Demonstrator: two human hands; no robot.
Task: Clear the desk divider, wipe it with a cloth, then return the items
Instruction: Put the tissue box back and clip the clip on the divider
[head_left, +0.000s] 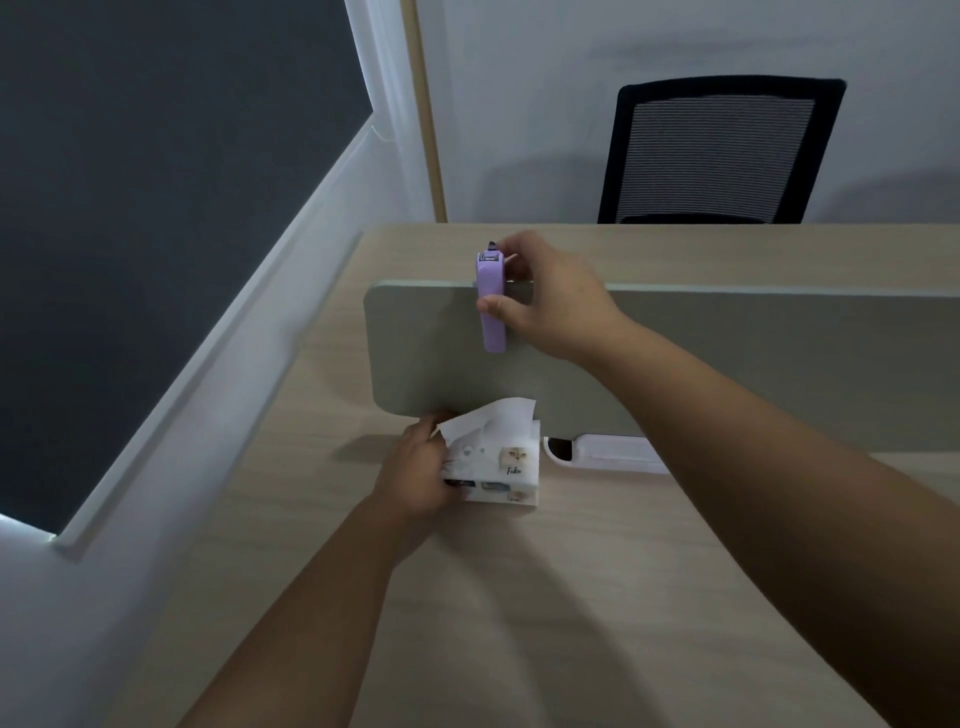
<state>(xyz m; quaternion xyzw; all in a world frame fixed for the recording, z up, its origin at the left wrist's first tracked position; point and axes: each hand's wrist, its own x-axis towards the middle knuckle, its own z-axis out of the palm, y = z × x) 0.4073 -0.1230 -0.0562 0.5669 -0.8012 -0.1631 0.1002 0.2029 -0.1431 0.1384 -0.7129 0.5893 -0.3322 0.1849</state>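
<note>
A grey-green desk divider (426, 343) stands across the light wood desk (519, 597). A purple stapler (491, 306) hangs over the divider's top edge near its left end. My right hand (550, 306) is closed around the stapler, thumb on its front and fingers behind it. Below, against the divider's foot, sits a white tissue pack (506, 467) with a cat print and one tissue sticking up. My left hand (415, 473) grips the pack's left side.
A white cable-port cover (608, 452) lies at the divider's base, right of the pack. A black mesh office chair (722, 150) stands beyond the far desk edge. A white ledge and a dark window (130, 208) run along the left.
</note>
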